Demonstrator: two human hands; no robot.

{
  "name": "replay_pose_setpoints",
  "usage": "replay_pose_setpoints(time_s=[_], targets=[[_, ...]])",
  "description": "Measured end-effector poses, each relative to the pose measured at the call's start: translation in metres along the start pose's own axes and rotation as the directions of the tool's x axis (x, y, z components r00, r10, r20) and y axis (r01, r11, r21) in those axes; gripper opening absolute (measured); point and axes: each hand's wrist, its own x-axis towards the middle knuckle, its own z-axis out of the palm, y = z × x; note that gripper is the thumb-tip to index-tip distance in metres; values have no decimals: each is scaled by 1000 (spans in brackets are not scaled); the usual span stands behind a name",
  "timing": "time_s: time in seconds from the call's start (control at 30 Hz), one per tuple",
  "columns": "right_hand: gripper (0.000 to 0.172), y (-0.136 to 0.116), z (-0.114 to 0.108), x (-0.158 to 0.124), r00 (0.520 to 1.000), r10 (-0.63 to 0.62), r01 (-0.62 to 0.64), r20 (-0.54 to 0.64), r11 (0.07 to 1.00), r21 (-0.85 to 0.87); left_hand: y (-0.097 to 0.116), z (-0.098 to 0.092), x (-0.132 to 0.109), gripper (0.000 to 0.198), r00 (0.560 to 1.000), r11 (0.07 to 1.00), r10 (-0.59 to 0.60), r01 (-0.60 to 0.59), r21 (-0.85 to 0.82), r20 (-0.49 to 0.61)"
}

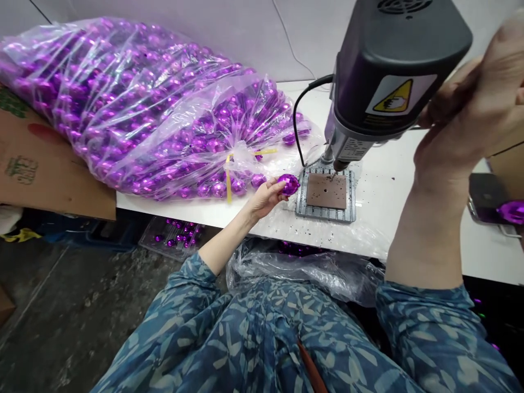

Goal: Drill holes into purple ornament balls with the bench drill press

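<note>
My left hand grips a shiny purple faceted ball at the left edge of the drill press base. A brown block lies on that metal grid base, under the drill bit. The grey drill press head rises above it. My right hand is raised beside the head on its right, fingers curled round something hidden behind the machine, perhaps its lever.
A large clear plastic bag full of purple balls lies on the white table to the left, partly on a cardboard box. Another plastic bag sits in my lap. A purple ball rests at the right edge.
</note>
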Motion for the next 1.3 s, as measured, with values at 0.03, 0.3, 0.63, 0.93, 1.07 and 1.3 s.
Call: replay_pose_setpoints(time_s=[0.03,0.3,0.63,0.93,1.07,1.3], targets=[[75,-2,2,0,1000,-13,14,-19,1000,26,-9,3,2,53,1000,998,24,-25,58,20],[74,-4,2,-2,999,-35,35,3,999,10,-57,27,60,58,963,878,221,-265,399,155],[70,-5,2,-3,1000,-28,29,4,994,-101,-56,47,73,57,933,679,299,-354,644,198],[77,0,1,-2,998,-60,61,10,983,-175,-56,64,66,60,917,672,316,-398,625,244],[72,-1,0,-3,999,-49,51,17,987,-154,-65,63,68,66,928,765,279,-370,528,246],[73,-5,-2,-11,998,-63,63,8,989,-135,-71,62,65,68,932,785,287,-362,502,223]])
